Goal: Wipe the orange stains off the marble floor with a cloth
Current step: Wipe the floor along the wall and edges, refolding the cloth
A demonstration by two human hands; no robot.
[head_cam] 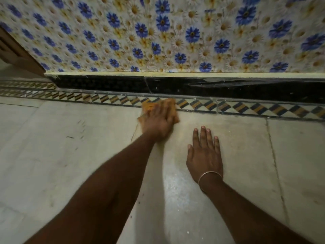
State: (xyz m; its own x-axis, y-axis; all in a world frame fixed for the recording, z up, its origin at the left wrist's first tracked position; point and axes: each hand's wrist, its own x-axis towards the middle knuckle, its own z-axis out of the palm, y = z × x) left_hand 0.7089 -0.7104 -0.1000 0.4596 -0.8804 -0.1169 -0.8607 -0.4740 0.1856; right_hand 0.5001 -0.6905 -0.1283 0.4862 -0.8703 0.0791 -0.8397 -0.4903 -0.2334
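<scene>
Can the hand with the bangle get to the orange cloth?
Probably yes: the right hand lies flat on bare floor close by, nothing between, though the left hand presses on most of the cloth.

Your L hand lay palm-down on the cloth, fingers fairly straight, blurred, near the far edge of the floor. L arm reached out long from bottom-left. Your R hand sat flat on the floor, palm down, fingers straight & slightly spread, just beside the L wrist. R forearm came in from bottom-right, w/ a thin bangle at the wrist.
</scene>
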